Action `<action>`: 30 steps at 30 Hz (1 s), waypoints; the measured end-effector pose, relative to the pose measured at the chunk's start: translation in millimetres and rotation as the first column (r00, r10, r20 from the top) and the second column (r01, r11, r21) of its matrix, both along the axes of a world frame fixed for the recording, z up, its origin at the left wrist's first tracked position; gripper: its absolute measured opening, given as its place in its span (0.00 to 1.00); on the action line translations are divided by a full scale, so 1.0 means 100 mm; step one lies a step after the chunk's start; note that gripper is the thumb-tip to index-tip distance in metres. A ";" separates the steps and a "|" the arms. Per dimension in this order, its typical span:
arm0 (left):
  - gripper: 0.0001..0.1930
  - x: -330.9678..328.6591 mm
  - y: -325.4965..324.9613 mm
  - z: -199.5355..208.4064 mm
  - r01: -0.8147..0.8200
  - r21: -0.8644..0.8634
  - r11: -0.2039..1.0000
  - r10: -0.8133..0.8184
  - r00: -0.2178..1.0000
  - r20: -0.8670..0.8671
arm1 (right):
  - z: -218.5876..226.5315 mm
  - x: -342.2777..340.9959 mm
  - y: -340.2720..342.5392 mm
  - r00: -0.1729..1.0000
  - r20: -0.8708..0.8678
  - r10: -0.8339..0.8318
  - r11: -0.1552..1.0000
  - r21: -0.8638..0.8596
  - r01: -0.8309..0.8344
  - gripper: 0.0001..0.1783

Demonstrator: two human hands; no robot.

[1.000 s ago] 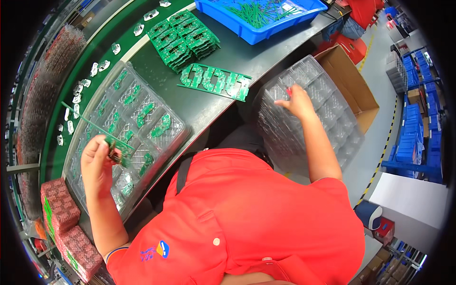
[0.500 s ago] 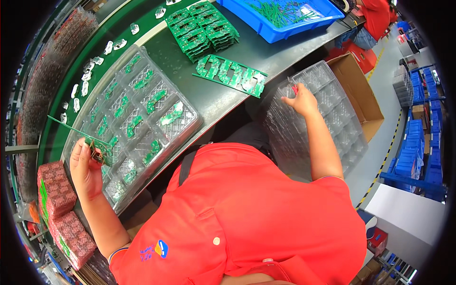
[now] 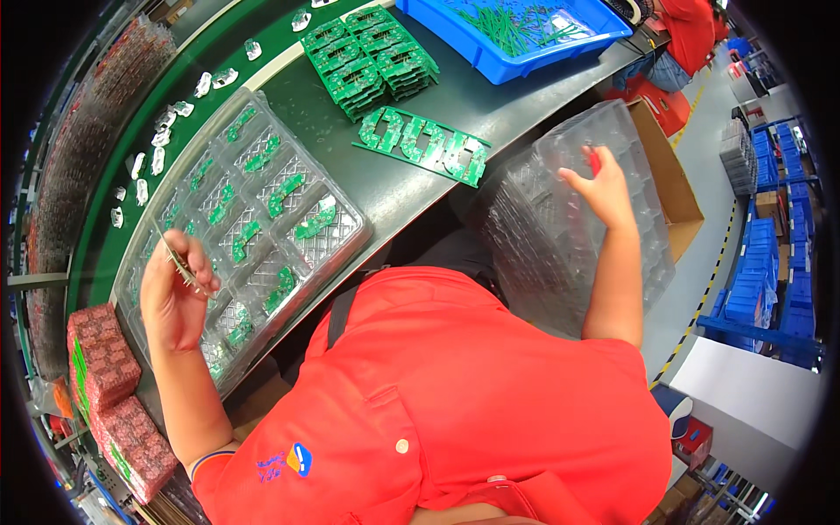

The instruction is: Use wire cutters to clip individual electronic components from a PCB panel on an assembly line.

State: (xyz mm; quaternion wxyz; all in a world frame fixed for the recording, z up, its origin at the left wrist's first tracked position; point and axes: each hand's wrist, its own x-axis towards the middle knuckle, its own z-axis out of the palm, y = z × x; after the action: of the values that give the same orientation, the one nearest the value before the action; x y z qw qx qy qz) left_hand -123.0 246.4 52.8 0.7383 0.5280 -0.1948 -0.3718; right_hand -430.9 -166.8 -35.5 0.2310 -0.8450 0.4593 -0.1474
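My left hand is raised over the left part of a clear plastic tray, its fingers closed on a circuit board seen nearly edge-on. Small curved green boards lie in the tray's pockets. On the right, my right hand hovers above a stack of clear plastic trays. A small red object shows between its thumb and fingers; its kind is hidden by the hand. One green board panel with curved cut-outs rests at the table's edge, beside a stack of green board panels.
A blue bin with green strips stands at the table's far end. White parts lie along the green conveyor belt. Pink bubble-wrapped bundles sit at the left. A cardboard box is beside the right-hand trays. A person in red works beyond.
My left hand has risen and turned the board edge-on; the long green strip beside it no longer shows. My right hand has moved right with the red object.
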 end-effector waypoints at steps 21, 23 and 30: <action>0.10 -1.89 -3.19 -0.05 0.856 -0.104 0.506 -0.803 0.423 -0.420 | 1.14 -1.03 0.74 0.862 0.497 0.099 0.995 -0.025 -0.100 0.18; 0.09 -1.90 -3.29 -0.10 0.879 -0.153 0.451 -0.845 0.365 -0.390 | 1.13 -1.03 0.73 0.913 0.387 0.132 0.981 -0.183 -0.064 0.16; 0.10 -2.02 -3.44 -0.23 0.875 -0.119 0.469 -0.813 0.376 -0.444 | 1.09 -0.82 0.73 0.969 0.217 0.115 0.894 -0.448 -0.006 0.09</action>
State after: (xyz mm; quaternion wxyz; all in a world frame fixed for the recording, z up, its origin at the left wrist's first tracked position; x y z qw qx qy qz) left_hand -325.5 -97.7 29.6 0.4285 0.3030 -0.2380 -0.8172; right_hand -512.8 -93.5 73.3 0.0900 -0.8655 0.3559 -0.3409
